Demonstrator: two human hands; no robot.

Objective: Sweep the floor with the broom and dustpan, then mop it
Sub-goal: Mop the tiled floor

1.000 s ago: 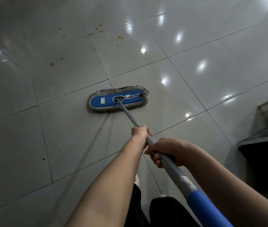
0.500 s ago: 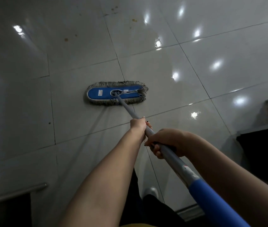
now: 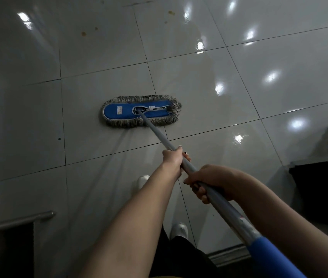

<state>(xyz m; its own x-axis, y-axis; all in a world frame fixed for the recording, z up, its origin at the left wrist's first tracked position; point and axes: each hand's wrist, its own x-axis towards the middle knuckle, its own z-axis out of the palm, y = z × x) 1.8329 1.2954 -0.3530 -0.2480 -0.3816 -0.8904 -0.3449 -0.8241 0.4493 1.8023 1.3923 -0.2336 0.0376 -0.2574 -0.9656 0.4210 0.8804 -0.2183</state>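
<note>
A flat mop head [image 3: 141,111], blue on top with a grey fringe, lies flat on the glossy tiled floor [image 3: 103,55] ahead of me. Its grey metal pole [image 3: 159,136] runs back toward me and ends in a blue grip [image 3: 273,257] at the lower right. My left hand [image 3: 173,157] grips the pole farther down toward the head. My right hand [image 3: 211,182] grips it just behind, fingers curled underneath. No broom or dustpan is in view.
Brown spots [image 3: 83,33] mark the tiles at the far top. A wet sheen runs up the floor right of the mop. A dark cabinet [image 3: 323,187] stands at the right, a metal rail [image 3: 16,220] at the lower left. My white shoes [image 3: 179,230] are below.
The mop head has come back toward me across the tiles, away from the brown spots. The metal rail has appeared at the lower left. Both hands keep their hold on the pole.
</note>
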